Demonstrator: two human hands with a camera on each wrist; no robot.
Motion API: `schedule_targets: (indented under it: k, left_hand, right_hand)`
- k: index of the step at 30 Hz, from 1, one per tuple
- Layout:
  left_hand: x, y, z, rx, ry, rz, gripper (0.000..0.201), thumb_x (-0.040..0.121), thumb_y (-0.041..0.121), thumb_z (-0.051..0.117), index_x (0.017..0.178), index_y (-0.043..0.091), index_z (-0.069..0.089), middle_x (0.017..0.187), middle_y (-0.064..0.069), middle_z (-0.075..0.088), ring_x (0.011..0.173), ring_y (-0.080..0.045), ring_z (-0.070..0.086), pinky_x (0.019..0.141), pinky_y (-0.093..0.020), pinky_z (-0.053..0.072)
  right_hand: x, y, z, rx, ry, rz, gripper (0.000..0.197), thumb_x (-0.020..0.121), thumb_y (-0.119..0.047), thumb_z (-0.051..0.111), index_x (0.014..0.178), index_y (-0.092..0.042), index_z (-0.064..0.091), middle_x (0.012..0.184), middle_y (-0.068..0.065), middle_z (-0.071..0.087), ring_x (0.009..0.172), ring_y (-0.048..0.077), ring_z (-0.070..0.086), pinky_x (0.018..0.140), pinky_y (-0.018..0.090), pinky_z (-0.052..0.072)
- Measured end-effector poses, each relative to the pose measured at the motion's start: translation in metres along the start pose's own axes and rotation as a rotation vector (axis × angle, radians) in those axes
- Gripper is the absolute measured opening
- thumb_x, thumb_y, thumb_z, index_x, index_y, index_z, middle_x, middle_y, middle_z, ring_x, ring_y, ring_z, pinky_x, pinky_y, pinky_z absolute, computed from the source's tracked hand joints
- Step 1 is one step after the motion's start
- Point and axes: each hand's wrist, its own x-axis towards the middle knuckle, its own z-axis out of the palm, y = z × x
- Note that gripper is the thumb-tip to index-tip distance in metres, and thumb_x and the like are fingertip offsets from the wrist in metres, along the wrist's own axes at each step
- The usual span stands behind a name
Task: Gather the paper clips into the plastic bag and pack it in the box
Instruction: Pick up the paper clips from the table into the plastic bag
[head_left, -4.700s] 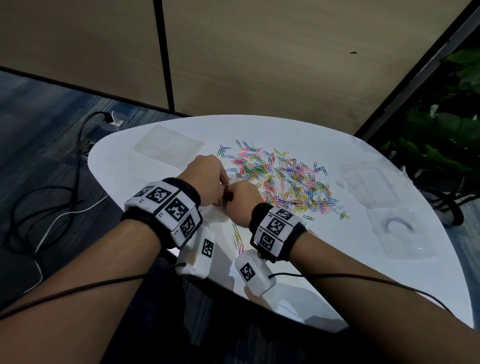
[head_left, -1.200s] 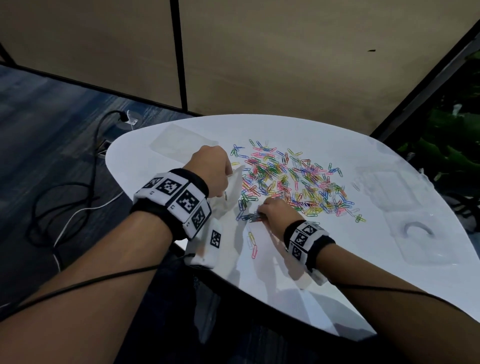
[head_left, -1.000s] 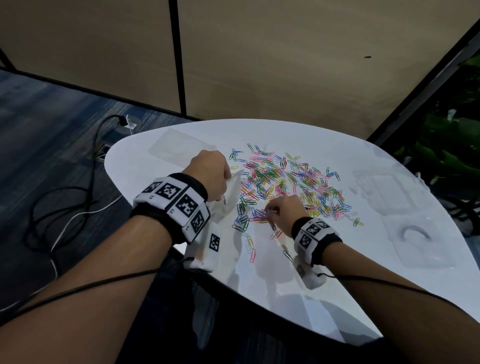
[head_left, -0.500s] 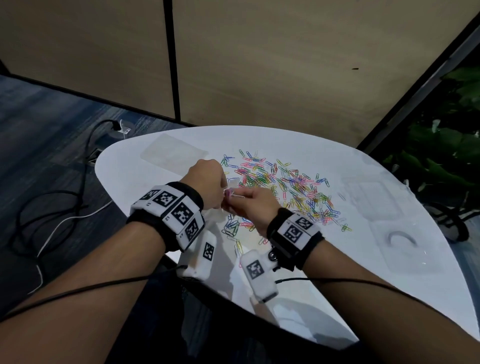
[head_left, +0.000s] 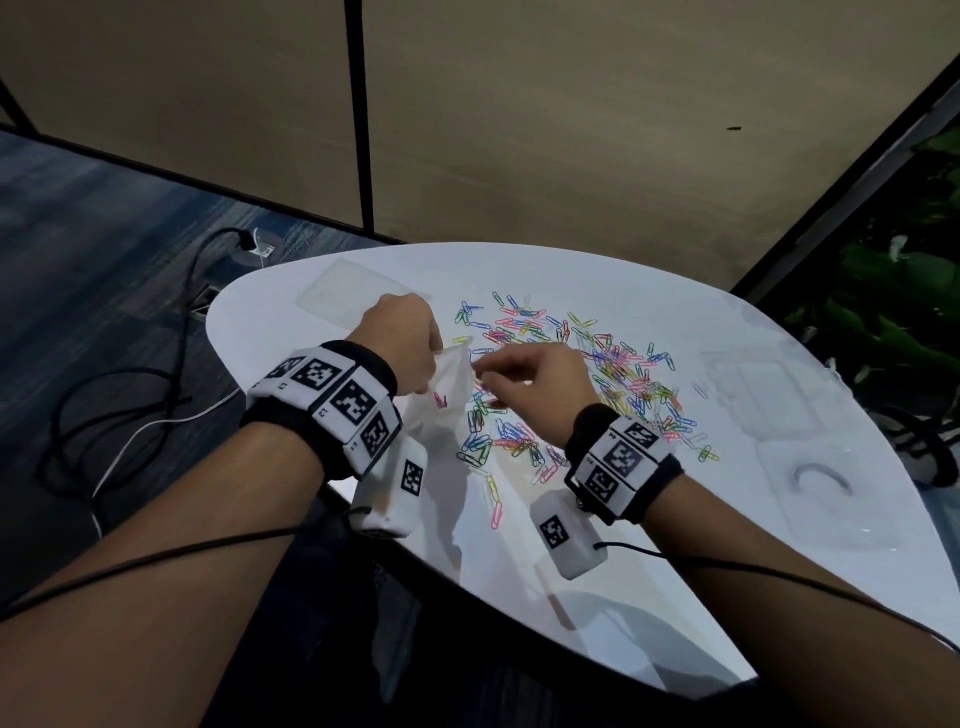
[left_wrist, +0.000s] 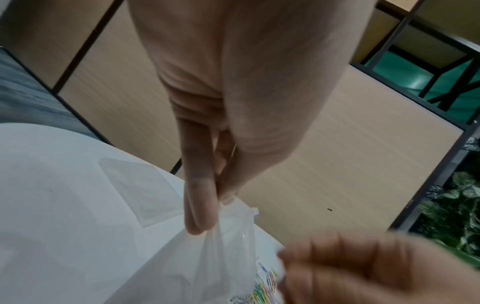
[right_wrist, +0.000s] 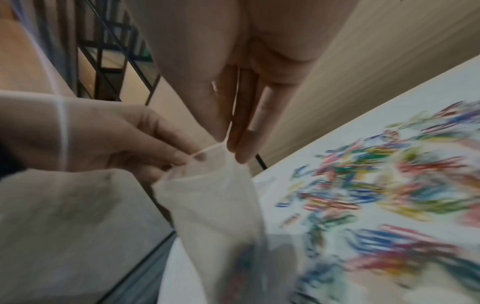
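A thin translucent plastic bag (head_left: 448, 415) hangs over the white table's near left part, mouth up. My left hand (head_left: 434, 354) pinches one side of its rim (left_wrist: 228, 203) between thumb and fingers. From the right, my right hand (head_left: 479, 368) meets the opposite side of the mouth, and thumb and fingertips (right_wrist: 228, 144) close on the rim there. The bag's mouth (right_wrist: 205, 176) gapes a little between the two hands. A pink clip shows through the bag wall. Many coloured paper clips (head_left: 613, 374) lie spread on the table just right of the bag. A clear plastic box (head_left: 769, 395) sits far right.
A clear lid or tray (head_left: 826, 483) with a dark curved mark lies near the box at the right edge. A flat clear plastic piece (head_left: 348, 299) rests at the table's back left. Cables trail on the floor to the left (head_left: 130, 415). Plants stand right of the table.
My right hand picked at the clip pile, then rose left to the bag mouth. Now it has shifted slightly right of my left hand, and the bag mouth is spread between them.
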Motion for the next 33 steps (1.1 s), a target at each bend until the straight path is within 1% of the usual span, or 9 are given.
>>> schedule_targets:
  k: [2, 6, 12, 17, 20, 24, 25, 29, 33]
  left_hand:
    - [0.0, -0.005, -0.005, 0.001, 0.011, -0.012, 0.025, 0.082, -0.007, 0.071, 0.103, 0.007, 0.079, 0.1, -0.013, 0.077, 0.091, -0.028, 0.076, 0.087, -0.04, 0.063]
    - [-0.001, -0.01, -0.01, -0.006, 0.004, -0.029, 0.029, 0.08, -0.006, 0.072, 0.105, 0.007, 0.078, 0.105, -0.012, 0.076, 0.092, -0.03, 0.075, 0.088, -0.04, 0.062]
    - [-0.001, -0.011, -0.011, 0.005, 0.002, -0.018, 0.026, 0.084, -0.003, 0.071, 0.107, 0.007, 0.077, 0.103, -0.012, 0.076, 0.09, -0.03, 0.075, 0.088, -0.041, 0.062]
    - [0.002, -0.018, -0.013, -0.016, 0.012, -0.045, 0.027, 0.085, -0.004, 0.068, 0.109, 0.008, 0.076, 0.103, -0.013, 0.075, 0.089, -0.03, 0.076, 0.087, -0.041, 0.063]
    - [0.004, -0.021, -0.015, -0.03, 0.016, -0.063, 0.027, 0.088, -0.004, 0.063, 0.108, 0.009, 0.075, 0.099, -0.013, 0.076, 0.081, -0.026, 0.077, 0.084, -0.04, 0.064]
    - [0.005, -0.024, -0.015, -0.027, 0.019, -0.061, 0.028, 0.088, -0.005, 0.061, 0.107, 0.01, 0.075, 0.102, -0.012, 0.074, 0.076, -0.025, 0.078, 0.081, -0.04, 0.065]
    - [0.005, -0.024, -0.015, -0.027, 0.02, -0.06, 0.028, 0.089, -0.005, 0.06, 0.107, 0.01, 0.075, 0.103, -0.013, 0.074, 0.075, -0.025, 0.078, 0.081, -0.039, 0.065]
    - [0.004, -0.023, -0.015, -0.017, 0.013, -0.06, 0.028, 0.09, -0.004, 0.061, 0.109, 0.009, 0.075, 0.102, -0.013, 0.074, 0.076, -0.026, 0.078, 0.081, -0.04, 0.065]
    - [0.004, -0.021, -0.013, -0.014, 0.014, -0.057, 0.027, 0.09, -0.003, 0.059, 0.108, 0.01, 0.075, 0.102, -0.012, 0.074, 0.073, -0.024, 0.078, 0.08, -0.039, 0.065]
  right_hand:
    - [-0.008, 0.015, -0.009, -0.151, -0.133, 0.124, 0.017, 0.08, -0.014, 0.079, 0.096, -0.011, 0.073, 0.078, 0.003, 0.074, 0.064, 0.015, 0.072, 0.064, 0.036, 0.063]
    - [-0.043, 0.047, 0.004, -0.397, -0.46, 0.423, 0.035, 0.068, -0.019, 0.088, 0.093, -0.009, 0.066, 0.069, 0.002, 0.071, 0.05, 0.008, 0.067, 0.05, 0.021, 0.056]
    - [-0.047, 0.067, 0.036, -0.274, -0.363, 0.452, 0.015, 0.068, 0.0, 0.079, 0.076, -0.007, 0.069, 0.059, 0.01, 0.069, 0.054, 0.025, 0.069, 0.066, 0.041, 0.063]
    - [-0.007, 0.074, 0.044, -0.32, -0.201, 0.322, 0.008, 0.079, -0.001, 0.072, 0.08, -0.008, 0.074, 0.067, 0.007, 0.072, 0.06, 0.023, 0.072, 0.07, 0.035, 0.063]
    - [0.008, 0.072, 0.04, -0.62, -0.206, 0.033, 0.011, 0.086, -0.008, 0.065, 0.094, -0.012, 0.072, 0.091, 0.002, 0.064, 0.081, 0.016, 0.06, 0.079, 0.023, 0.052]
    - [0.01, 0.083, 0.042, -0.941, -0.412, -0.546, 0.035, 0.088, -0.022, 0.065, 0.123, -0.023, 0.065, 0.133, 0.009, 0.056, 0.119, 0.031, 0.052, 0.1, 0.042, 0.045]
    - [0.008, 0.088, 0.045, -1.002, -0.478, -0.593, 0.041, 0.091, -0.025, 0.061, 0.131, -0.026, 0.058, 0.143, 0.011, 0.05, 0.128, 0.037, 0.047, 0.104, 0.048, 0.041]
    - [0.007, 0.1, 0.045, -1.201, -0.55, -0.338, 0.057, 0.101, -0.023, 0.045, 0.151, -0.033, 0.019, 0.163, 0.004, 0.014, 0.146, 0.044, 0.016, 0.113, 0.064, 0.027]
    - [0.017, 0.1, 0.029, -1.084, -0.452, -0.272, 0.039, 0.099, -0.013, 0.048, 0.137, -0.017, 0.048, 0.144, 0.015, 0.044, 0.121, 0.039, 0.052, 0.093, 0.044, 0.05]
